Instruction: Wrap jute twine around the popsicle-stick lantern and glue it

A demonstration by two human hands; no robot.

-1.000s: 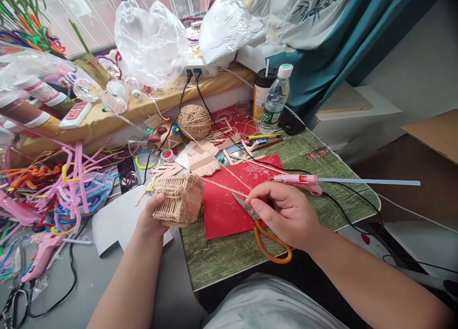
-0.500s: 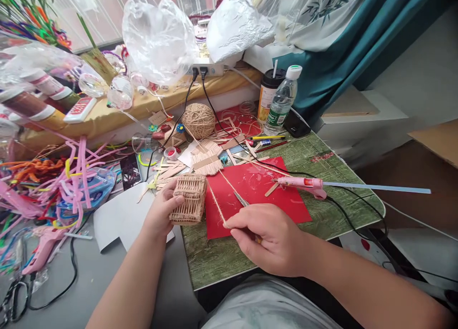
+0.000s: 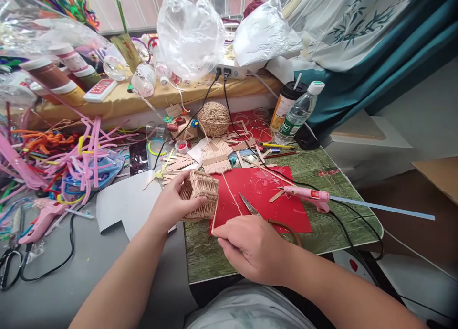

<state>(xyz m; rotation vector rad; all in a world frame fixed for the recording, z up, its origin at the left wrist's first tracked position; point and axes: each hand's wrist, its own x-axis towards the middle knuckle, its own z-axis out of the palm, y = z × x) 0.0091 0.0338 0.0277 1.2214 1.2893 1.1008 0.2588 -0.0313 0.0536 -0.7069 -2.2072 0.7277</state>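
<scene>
My left hand [image 3: 175, 200] is closed around a small woven twine basket [image 3: 205, 193], tilted so that its open side partly shows. Twine [image 3: 214, 219] runs taut from the basket's lower right edge to my right hand [image 3: 254, 248], which pinches it between thumb and forefinger. Another length of the strand crosses a red sheet [image 3: 265, 190] and passes behind the right hand. Scissors [image 3: 250, 206] lie on that sheet just beyond the right hand, partly hidden by it. At the back sits a ball of twine [image 3: 213, 119].
A pink glue gun [image 3: 307, 195] with a long glue stick lies at right, its cord trailing. Craft sticks [image 3: 216, 162] are heaped behind the red sheet. A water bottle [image 3: 300, 111] and lidded cup [image 3: 286, 104] stand at back right. Pipe cleaners [image 3: 89, 147] crowd the left.
The basket has been turned in my left hand, showing its opening. My right hand has moved left and closer to it, still pinching the twine. More of the scissors shows. The view has shifted.
</scene>
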